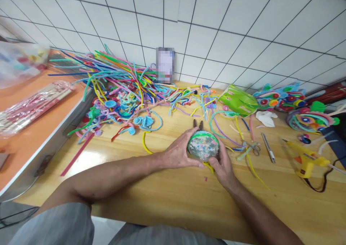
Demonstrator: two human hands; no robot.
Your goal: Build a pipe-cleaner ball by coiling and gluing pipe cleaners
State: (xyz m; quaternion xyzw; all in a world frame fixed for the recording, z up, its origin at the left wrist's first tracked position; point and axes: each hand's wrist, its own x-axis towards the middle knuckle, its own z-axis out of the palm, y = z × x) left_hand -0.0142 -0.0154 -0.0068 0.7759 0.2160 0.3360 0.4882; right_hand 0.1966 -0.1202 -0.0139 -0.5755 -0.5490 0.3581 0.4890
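Between my two hands is a round grey disc (203,149) speckled with coloured bits, with a bright green strip along its upper edge. My left hand (180,149) grips its left side, fingers curled round behind. On the lower right edge, the thumb of my right hand (223,165) presses while its other fingers wrap the side. Two dark prongs, perhaps plier jaws (198,124), stick out just beyond the disc. Yellow fuzzy stems (208,167) show under it, and a tiny pink scrap (205,179) lies close by.
A tangled heap of pipe cleaners (121,93) spreads along the back left. To the right are scissors (255,149), a utility knife (268,148) and a yellow glue gun (306,158). Behind them stand a green packet (238,100) and colourful decorated pieces (310,118). A phone (165,65) leans on the tiled wall.
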